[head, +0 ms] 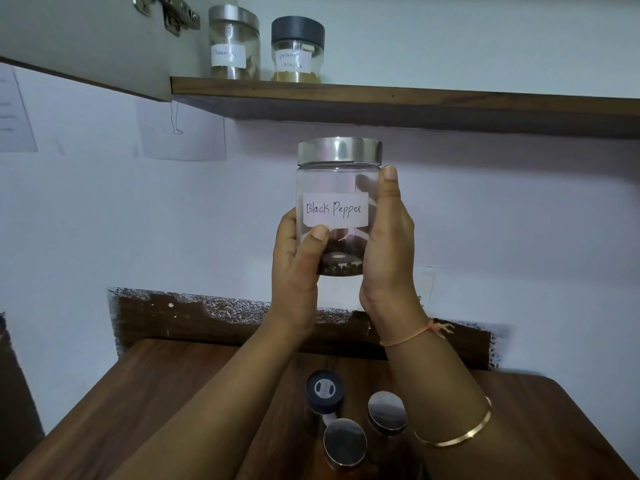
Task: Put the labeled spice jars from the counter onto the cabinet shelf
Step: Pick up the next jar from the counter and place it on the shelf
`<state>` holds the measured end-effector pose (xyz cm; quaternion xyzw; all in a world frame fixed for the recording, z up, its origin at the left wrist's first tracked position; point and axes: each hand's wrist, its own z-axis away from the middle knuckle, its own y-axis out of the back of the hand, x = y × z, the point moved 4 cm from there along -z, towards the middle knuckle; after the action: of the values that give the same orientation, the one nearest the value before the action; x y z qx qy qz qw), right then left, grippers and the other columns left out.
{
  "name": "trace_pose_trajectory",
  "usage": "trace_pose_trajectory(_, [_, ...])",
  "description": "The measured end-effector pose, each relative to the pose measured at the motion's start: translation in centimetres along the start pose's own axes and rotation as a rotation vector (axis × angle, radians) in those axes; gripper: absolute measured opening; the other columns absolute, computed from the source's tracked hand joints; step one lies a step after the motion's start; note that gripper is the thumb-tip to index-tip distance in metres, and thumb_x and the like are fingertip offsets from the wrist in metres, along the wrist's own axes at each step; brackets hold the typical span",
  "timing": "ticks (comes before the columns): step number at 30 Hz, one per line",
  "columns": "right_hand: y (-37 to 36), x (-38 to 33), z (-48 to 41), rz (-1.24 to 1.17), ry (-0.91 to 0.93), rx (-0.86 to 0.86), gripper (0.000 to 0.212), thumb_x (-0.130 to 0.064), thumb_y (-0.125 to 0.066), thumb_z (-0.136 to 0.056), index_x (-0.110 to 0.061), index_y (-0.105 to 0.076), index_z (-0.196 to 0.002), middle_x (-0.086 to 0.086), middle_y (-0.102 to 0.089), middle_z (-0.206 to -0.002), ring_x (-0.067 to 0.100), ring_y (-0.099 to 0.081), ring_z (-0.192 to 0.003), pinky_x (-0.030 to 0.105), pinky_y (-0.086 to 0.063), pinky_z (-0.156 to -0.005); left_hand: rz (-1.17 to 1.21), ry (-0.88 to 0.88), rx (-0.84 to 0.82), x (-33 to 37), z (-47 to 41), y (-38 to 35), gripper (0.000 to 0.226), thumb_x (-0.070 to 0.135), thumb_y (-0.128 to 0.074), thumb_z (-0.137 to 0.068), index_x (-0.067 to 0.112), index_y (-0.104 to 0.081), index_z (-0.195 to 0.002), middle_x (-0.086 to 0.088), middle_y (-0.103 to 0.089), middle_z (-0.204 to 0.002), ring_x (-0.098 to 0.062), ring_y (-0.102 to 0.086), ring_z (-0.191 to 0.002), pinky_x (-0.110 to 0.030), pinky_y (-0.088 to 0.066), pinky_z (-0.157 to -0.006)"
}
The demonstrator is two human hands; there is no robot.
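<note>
A clear jar [337, 188] with a steel lid and a label reading "Black Pepper" is held upright in mid-air, below the cabinet shelf [398, 95]. My left hand [298, 258] grips its lower left side, thumb on the label's corner. My right hand [384, 237] grips its right side, thumb up near the lid. Peppercorns lie in the bottom. On the shelf stand a steel-lidded jar [233, 43] and a black-lidded jar [298, 50], both labeled. Three jars stay on the counter between my forearms: one black-lidded [325, 391], two steel-lidded [344, 443] [387, 412].
The wooden counter [149, 393] runs below, its right corner rounded. An open cabinet door [86, 39] with hinges hangs at the upper left. Paper sheets [181, 133] are stuck on the white wall. Shelf room lies to the right of the two jars.
</note>
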<state>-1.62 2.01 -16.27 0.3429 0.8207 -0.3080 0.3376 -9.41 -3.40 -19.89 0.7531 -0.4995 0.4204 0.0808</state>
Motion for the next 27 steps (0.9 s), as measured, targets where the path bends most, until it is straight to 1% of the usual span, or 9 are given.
trace_pose_trajectory(3, [0.0,0.0,-0.2,0.002,-0.010,-0.018,0.044,-0.050,-0.028,-0.098,-0.024,-0.059,-0.113,-0.002,-0.067,-0.103,0.015,-0.066,-0.096,0.011,-0.052,-0.060,-0.016,-0.028,0.014,0.3,-0.1,0.0,0.071,0.046,-0.053,-0.070,0.004,-0.044,-0.126,-0.019,-0.061,-0.117,-0.037,-0.061,-0.107,-0.046,-0.052,-0.084])
trace_pose_trajectory(7, [-0.1,-0.7,-0.6,0.041,-0.031,-0.156,0.051,-0.061,-0.027,-0.093,-0.029,-0.058,-0.115,0.004,-0.069,-0.109,0.022,-0.069,-0.099,0.024,-0.058,-0.074,-0.052,-0.098,0.027,1.1,-0.4,-0.1,0.077,0.045,-0.055,-0.070,-0.001,-0.039,-0.130,-0.019,-0.060,-0.116,-0.034,-0.062,-0.106,-0.039,-0.054,-0.082])
trace_pose_trajectory(12, [-0.4,-3.6,-1.9,0.130,0.040,-0.337,0.048,-0.046,-0.060,-0.081,-0.021,-0.053,-0.120,-0.001,-0.071,-0.106,0.009,-0.072,-0.090,0.016,-0.055,-0.068,-0.186,-0.239,0.035,3.5,-2.6,-0.5,0.068,0.048,-0.055,-0.072,0.011,-0.043,-0.128,-0.013,-0.057,-0.119,-0.014,-0.064,-0.099,-0.022,-0.053,-0.076])
trace_pose_trajectory(15, [-0.7,-5.7,-4.1,0.156,0.076,-0.345,0.055,-0.034,-0.071,-0.078,-0.014,-0.052,-0.125,0.004,-0.070,-0.111,0.013,-0.072,-0.092,0.017,-0.054,-0.067,-0.251,-0.271,-0.008,5.2,-4.8,-1.4,0.066,0.053,-0.056,-0.071,0.018,-0.044,-0.126,-0.017,-0.054,-0.124,-0.021,-0.062,-0.105,-0.034,-0.055,-0.085])
trace_pose_trajectory(18, [-1.1,-7.7,-6.9,0.246,0.106,-0.327,0.058,-0.036,-0.074,-0.077,-0.013,-0.053,-0.126,0.006,-0.069,-0.114,0.018,-0.069,-0.100,0.032,-0.058,-0.082,-0.342,-0.299,-0.053,6.5,-7.6,-2.3,0.070,0.059,-0.052,-0.072,0.020,-0.045,-0.130,-0.009,-0.054,-0.127,-0.017,-0.059,-0.111,-0.040,-0.052,-0.093])
trace_pose_trajectory(21, [-1.6,-9.6,-9.9,0.268,0.105,-0.300,0.055,-0.037,-0.074,-0.078,-0.012,-0.057,-0.123,0.005,-0.070,-0.112,0.020,-0.069,-0.100,0.038,-0.056,-0.088,-0.504,-0.393,-0.074,7.7,-10.3,-2.9,0.072,0.065,-0.040,-0.079,0.025,-0.040,-0.139,0.001,-0.049,-0.136,0.001,-0.049,-0.118,-0.013,-0.042,-0.097])
trace_pose_trajectory(23, [-1.9,-10.9,-11.7,0.307,0.131,-0.259,0.039,-0.038,-0.074,-0.077,-0.018,-0.064,-0.110,-0.007,-0.075,-0.093,0.006,-0.071,-0.086,0.026,-0.057,-0.074,-0.617,-0.480,-0.050,8.1,-11.8,-3.0,0.068,0.060,-0.030,-0.088,0.023,-0.035,-0.144,0.003,-0.044,-0.144,0.007,-0.039,-0.123,0.000,-0.030,-0.096])
trace_pose_trajectory(25, [-2.0,-12.1,-13.5,0.362,0.171,-0.215,0.015,-0.037,-0.072,-0.079,-0.025,-0.065,-0.087,-0.021,-0.070,-0.064,-0.010,-0.065,-0.061,0.011,-0.049,-0.055,-0.718,-0.530,-0.011,8.0,-13.4,-2.8,0.060,0.049,-0.025,-0.095,0.016,-0.037,-0.144,0.000,-0.043,-0.146,-0.004,-0.034,-0.134,-0.015,-0.028,-0.108])
trace_pose_trajectory(27, [-2.1,-12.8,-15.0,0.394,0.181,-0.167,0.015,-0.039,-0.071,-0.079,-0.027,-0.062,-0.081,-0.020,-0.065,-0.062,-0.009,-0.060,-0.055,0.011,-0.044,-0.053,-0.944,-0.567,-0.001,7.5,-15.0,-2.7,0.052,0.036,-0.027,-0.098,0.010,-0.042,-0.140,-0.006,-0.044,-0.145,-0.021,-0.032,-0.139,-0.036,-0.023,-0.116])
